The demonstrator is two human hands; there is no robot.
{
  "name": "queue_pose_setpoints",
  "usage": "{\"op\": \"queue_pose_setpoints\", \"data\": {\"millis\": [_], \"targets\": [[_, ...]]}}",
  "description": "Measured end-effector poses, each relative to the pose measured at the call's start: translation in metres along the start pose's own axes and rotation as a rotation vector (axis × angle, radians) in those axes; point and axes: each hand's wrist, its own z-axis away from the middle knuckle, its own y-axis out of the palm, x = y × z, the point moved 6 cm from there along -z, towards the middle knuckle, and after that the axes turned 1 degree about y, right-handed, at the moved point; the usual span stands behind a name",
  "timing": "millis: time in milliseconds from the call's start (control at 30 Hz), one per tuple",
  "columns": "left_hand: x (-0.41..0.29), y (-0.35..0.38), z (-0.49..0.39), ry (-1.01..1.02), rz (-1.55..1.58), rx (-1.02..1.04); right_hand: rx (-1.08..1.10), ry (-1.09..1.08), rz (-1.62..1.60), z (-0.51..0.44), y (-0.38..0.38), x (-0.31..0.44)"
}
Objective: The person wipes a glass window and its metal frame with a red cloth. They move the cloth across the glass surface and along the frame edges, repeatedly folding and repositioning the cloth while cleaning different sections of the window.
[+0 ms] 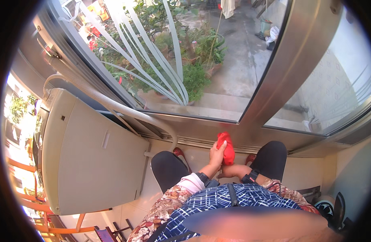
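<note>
My left hand (217,155) grips a bunched red cloth (228,152), with the thumb laid along its side. The cloth is held between my knees, in front of the metal door frame. Just below it is my right hand (232,171), close to the cloth's lower end. Its fingers point left and are partly hidden, so whether they pinch the cloth is unclear. Each wrist wears a black strapped device. My floral sleeves and a blue checked garment (215,196) fill the lower part of the view.
On the left stands a beige washing machine (98,151) with a corrugated hose (113,104) curving to the floor. A glass door (221,99) ahead shows potted plants (191,78) outside. Orange chair parts (64,230) stand lower left, and a round black-and-white object (324,205) is at lower right.
</note>
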Motion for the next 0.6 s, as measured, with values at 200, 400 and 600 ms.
{"op": "queue_pose_setpoints", "data": {"millis": [200, 400, 600], "targets": [[-0.007, 0.022, -0.008, 0.062, -0.108, 0.254, 0.017, 0.03, -0.031, -0.012, 0.01, -0.014], [0.029, 0.004, -0.043, 0.001, -0.268, 0.347, 0.122, 0.133, -0.082, -0.026, 0.017, -0.027], [0.043, -0.002, -0.046, 0.091, -0.264, 0.172, 0.118, 0.18, 0.008, -0.023, 0.017, -0.042]]}}
